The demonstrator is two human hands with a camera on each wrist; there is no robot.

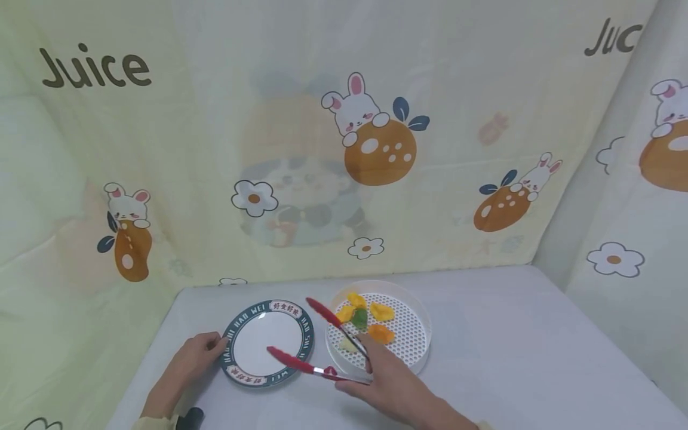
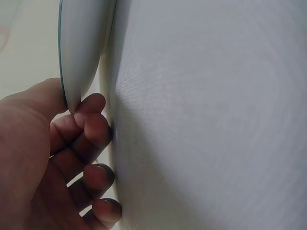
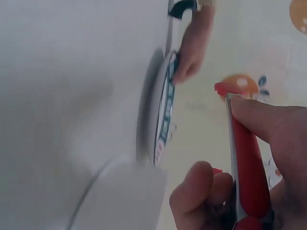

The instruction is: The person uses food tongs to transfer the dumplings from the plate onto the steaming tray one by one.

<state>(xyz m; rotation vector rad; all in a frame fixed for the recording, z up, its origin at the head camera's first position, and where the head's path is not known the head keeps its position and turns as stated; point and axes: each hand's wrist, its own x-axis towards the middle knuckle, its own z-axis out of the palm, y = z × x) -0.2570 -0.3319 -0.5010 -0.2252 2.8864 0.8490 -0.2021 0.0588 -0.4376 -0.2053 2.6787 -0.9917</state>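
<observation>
At the left, my left hand [image 1: 194, 358] [image 2: 33, 158] pinches the rim of a white plate [image 1: 263, 345] [image 2: 82, 48] with a dark teal lettered border. The left wrist view has the thumb over the rim and the index finger under it. My right hand [image 1: 395, 382] [image 3: 297, 139] holds red-tipped metal tongs [image 1: 292, 360] [image 3: 249, 172]. Their arms are spread wide, nothing between the tips; one tip overlaps the plate, the other points to the gap beside it. Behind the tongs, a round white perforated tray [image 1: 416, 310] holds yellow pieces [image 1: 382, 311], a green piece [image 1: 359, 319] and an orange piece [image 1: 380, 334].
Plate and tray stand side by side on a white-covered table [image 1: 494, 346]. A pale curtain [image 1: 451, 227] printed with rabbits and fruit hangs behind and along both sides. Near the left wrist is a dark object [image 1: 190, 418] at the bottom edge.
</observation>
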